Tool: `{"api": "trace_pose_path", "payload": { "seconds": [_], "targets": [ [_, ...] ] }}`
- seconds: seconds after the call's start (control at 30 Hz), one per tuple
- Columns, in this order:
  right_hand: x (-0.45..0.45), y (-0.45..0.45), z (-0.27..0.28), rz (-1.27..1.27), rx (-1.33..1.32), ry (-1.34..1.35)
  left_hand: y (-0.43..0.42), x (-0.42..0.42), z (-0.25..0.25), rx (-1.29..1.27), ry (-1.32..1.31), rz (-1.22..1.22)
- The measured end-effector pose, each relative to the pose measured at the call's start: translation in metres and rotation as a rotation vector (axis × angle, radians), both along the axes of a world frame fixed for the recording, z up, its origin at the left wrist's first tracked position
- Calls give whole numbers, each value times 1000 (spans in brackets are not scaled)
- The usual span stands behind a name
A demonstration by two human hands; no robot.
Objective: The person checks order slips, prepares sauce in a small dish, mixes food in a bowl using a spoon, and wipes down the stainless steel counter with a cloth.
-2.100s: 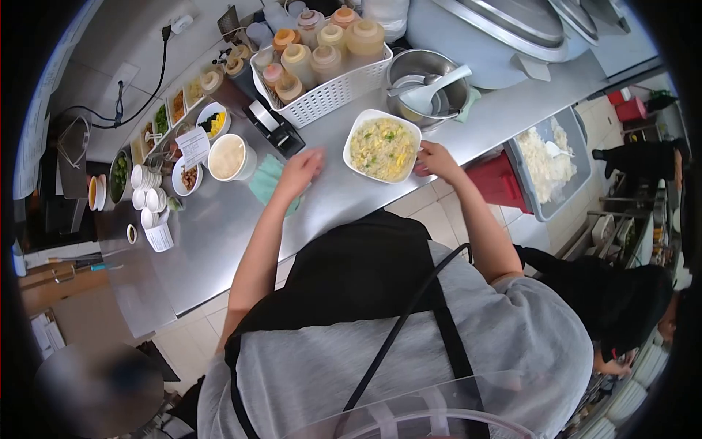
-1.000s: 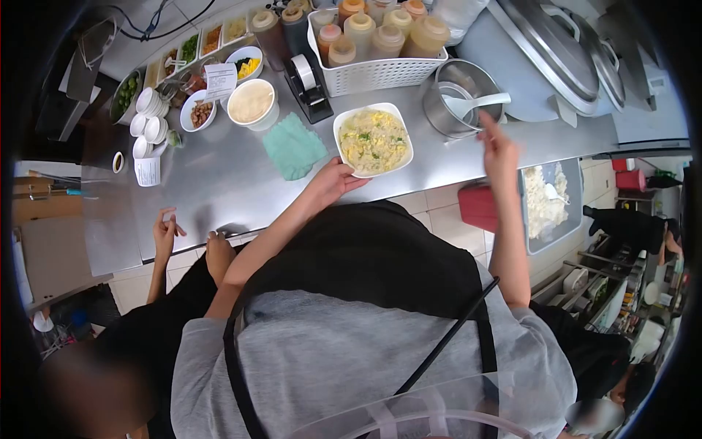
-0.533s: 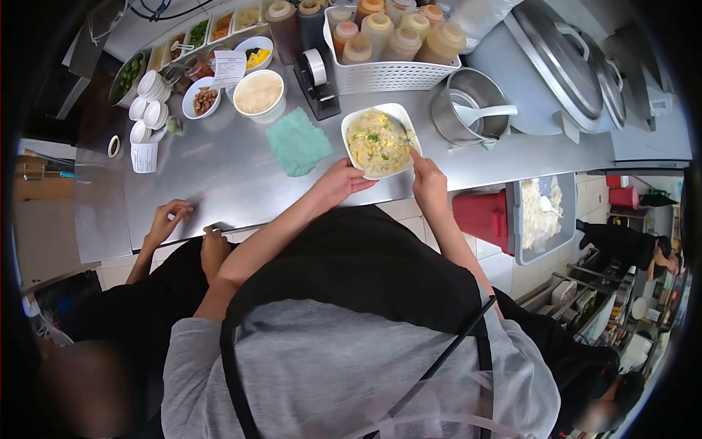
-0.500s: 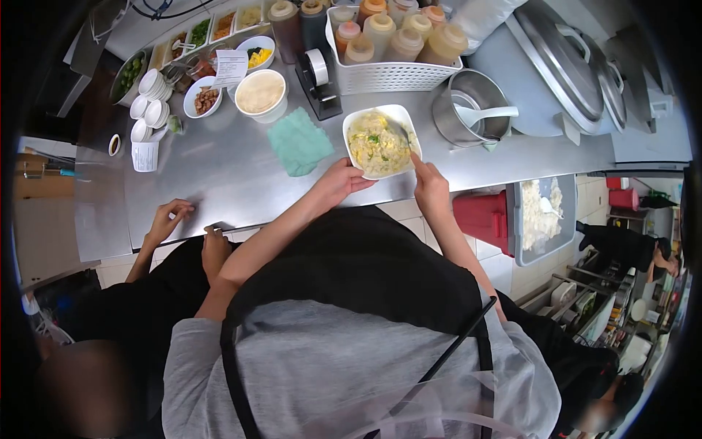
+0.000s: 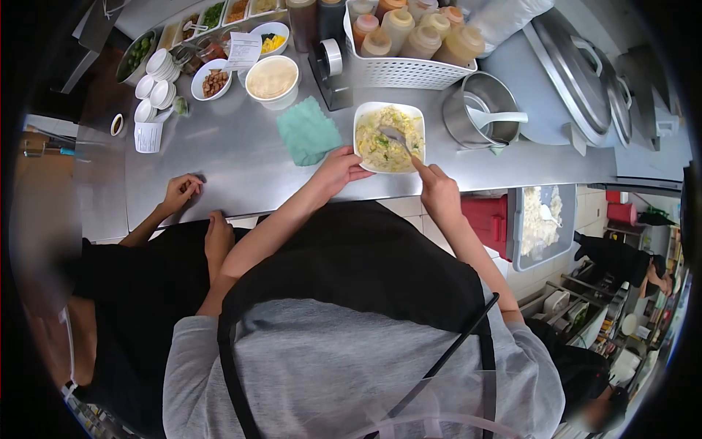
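A white square bowl of fried rice with egg and green bits sits near the front of the steel counter. My left hand grips its lower left side, the fingers partly hidden against the bowl. In my right hand is a metal spoon, its head resting in the upper middle of the rice. A crumpled green cloth lies left of the bowl, and a steel pot with a white ladle stands to its right.
Behind the bowl are a white basket of squeeze bottles and a tape dispenser. A lidded tub stands farther left. A co-worker's hand touches the counter at left. A grey bin of rice is below right.
The spoon head has moved left, from the bowl's right side toward its middle. My right hand has shifted slightly right and down. The co-worker at left has moved closer to the counter.
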State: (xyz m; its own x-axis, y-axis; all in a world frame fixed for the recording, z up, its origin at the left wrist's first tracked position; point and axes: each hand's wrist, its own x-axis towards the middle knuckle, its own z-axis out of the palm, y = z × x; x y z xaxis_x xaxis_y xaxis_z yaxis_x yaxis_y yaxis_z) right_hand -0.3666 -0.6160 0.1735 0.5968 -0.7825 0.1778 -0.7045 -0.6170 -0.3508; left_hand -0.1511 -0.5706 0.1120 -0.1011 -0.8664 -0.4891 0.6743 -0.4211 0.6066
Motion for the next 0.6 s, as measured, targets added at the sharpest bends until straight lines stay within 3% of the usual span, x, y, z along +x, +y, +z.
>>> {"api": "trace_pose_path", "payload": {
  "seconds": [0.13,0.23,0.33,0.5,0.6],
  "targets": [
    [9,-6,26,41,-59,15,-3,4,-2,30,-29,-39],
    [22,-10,14,114,-180,-10,-4,4,-13,18,-2,-33],
    [14,-15,9,163,-303,129,-3,6,-29,9,59,-20],
    [3,-22,28,142,-228,127,-3,6,-24,37,149,5],
    [16,-33,23,54,-114,44,-3,5,-20,18,-4,-33]
  ]
}}
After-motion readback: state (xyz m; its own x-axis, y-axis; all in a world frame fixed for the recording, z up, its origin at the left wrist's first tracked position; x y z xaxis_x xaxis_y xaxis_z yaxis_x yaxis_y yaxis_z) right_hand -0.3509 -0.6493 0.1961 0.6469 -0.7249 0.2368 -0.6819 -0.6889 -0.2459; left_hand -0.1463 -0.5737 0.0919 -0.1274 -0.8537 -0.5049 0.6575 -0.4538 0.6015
